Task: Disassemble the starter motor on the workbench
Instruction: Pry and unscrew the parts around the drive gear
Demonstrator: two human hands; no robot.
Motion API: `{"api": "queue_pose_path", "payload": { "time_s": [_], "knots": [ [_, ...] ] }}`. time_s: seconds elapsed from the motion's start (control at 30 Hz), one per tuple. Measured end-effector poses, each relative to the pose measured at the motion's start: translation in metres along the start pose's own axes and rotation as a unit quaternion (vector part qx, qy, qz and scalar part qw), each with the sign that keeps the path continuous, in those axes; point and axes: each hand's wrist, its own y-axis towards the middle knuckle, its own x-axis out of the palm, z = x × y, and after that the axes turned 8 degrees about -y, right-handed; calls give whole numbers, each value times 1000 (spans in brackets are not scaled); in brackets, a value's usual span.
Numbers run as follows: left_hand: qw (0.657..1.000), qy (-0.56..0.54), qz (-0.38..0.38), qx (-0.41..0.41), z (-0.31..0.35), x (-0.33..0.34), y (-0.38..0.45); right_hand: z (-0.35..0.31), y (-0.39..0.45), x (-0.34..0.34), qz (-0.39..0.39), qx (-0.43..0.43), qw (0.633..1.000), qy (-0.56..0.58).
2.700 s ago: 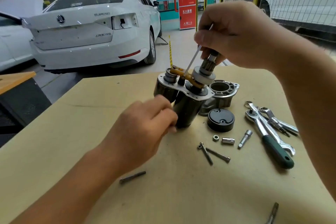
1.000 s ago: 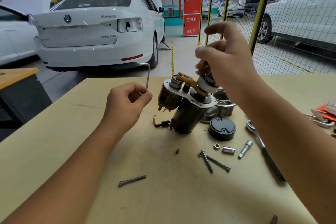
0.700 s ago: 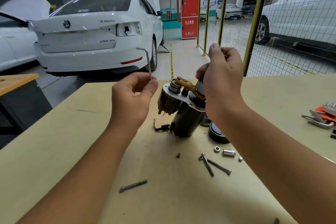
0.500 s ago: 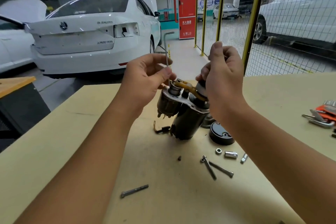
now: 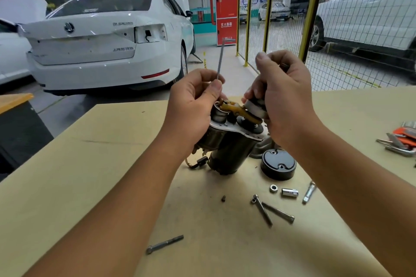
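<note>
The starter motor (image 5: 227,141) stands tilted on the workbench (image 5: 67,186), its dark body down and its grey flange plate up, with a yellow fork lever (image 5: 236,110) lying across the top. Both forearms reach in from the bottom edge and meet over it. The left hand (image 5: 191,105) sits against the motor's left side, its fingers curled, thumb and forefinger pinching the long shaft of a hex key (image 5: 221,58) that rises straight up and bends to the right at its top. The right hand (image 5: 283,96) is curled round the pinion end (image 5: 254,105) of the motor, forefinger raised above the rest; what its far fingers do is hidden.

Loose parts lie on the board near the motor's foot: one black round end cap (image 5: 278,164) just right of the body, one nut (image 5: 273,188), one small socket (image 5: 290,192), one short bit (image 5: 308,191), two long bolts (image 5: 262,210) crossed at their ends, one more bolt (image 5: 164,244) lying apart nearer the camera, and one tiny dark screw (image 5: 223,198). A grey housing (image 5: 262,147) shows partly behind the cap. At the right edge lie orange-handled tools (image 5: 403,139), too cropped to count.
</note>
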Motion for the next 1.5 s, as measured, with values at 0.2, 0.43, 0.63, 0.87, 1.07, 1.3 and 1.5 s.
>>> {"api": "queue_pose_path", "payload": {
  "time_s": [0.2, 0.43, 0.63, 0.87, 1.07, 1.3, 1.5],
  "knots": [
    [998, 44, 3, 33, 2, -6, 0, -7, 0, 0, -37, -31, 997, -67],
    [995, 68, -16, 71, 8, 4, -6, -24, 1, -9, -65, -134, 984, -102],
    [994, 79, -16, 74, 9, 7, -7, -29, 2, -16, -63, -158, 971, -168],
    [996, 40, -64, 39, 5, -3, -7, -29, 3, -13, -70, -165, 947, -266],
    [971, 101, -192, -97, 0, -18, -7, -32, 4, -11, -83, -152, 936, -307],
    [966, 70, -202, -147, 6, -15, -2, -46, 12, -22, -107, -141, 932, -317],
    [946, 113, -282, -115, 10, -23, -8, -55, 10, -25, -146, -115, 915, -359]
  ]
}}
